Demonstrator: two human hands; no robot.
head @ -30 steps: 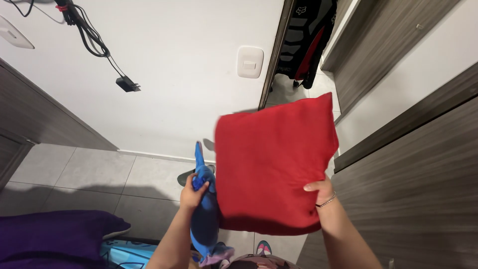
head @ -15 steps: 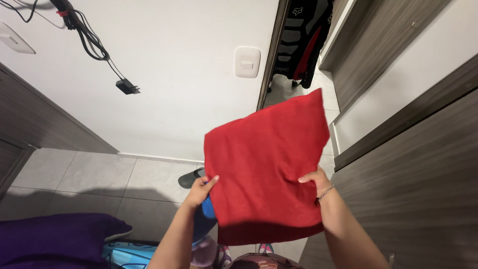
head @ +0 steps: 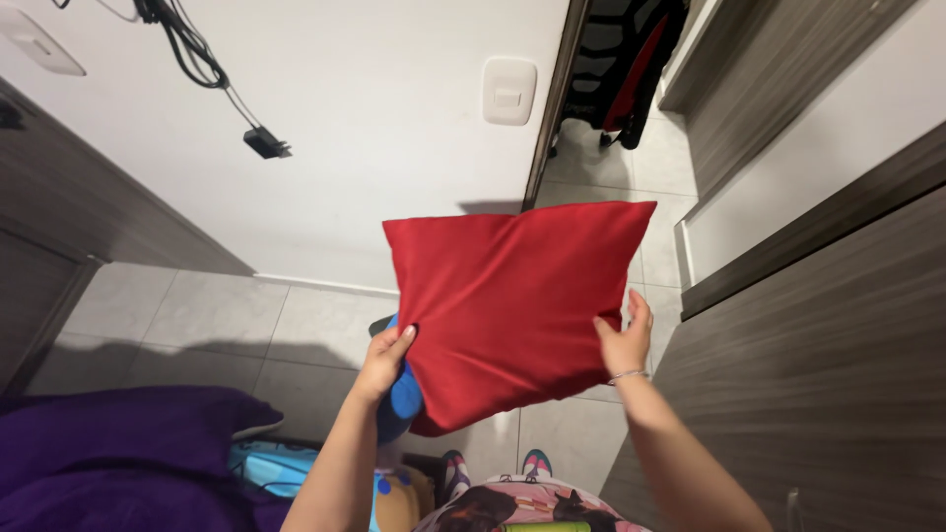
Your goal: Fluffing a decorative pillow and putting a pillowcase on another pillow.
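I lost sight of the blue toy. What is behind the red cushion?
A blue plush toy peeks out behind the red cushion near the left hand; most of it is covered.

You hold a red cushion (head: 512, 305) up in the air, flat side facing you, slightly tilted, your left hand (head: 384, 360) and right hand (head: 623, 340) gripping its lower side edges.

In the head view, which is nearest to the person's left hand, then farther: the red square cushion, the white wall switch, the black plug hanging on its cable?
1. Red square cushion: gripped by the left hand at its left edge.
2. White wall switch: on the wall, up and to the right.
3. Black plug: hanging upper left, slightly farther in the image.
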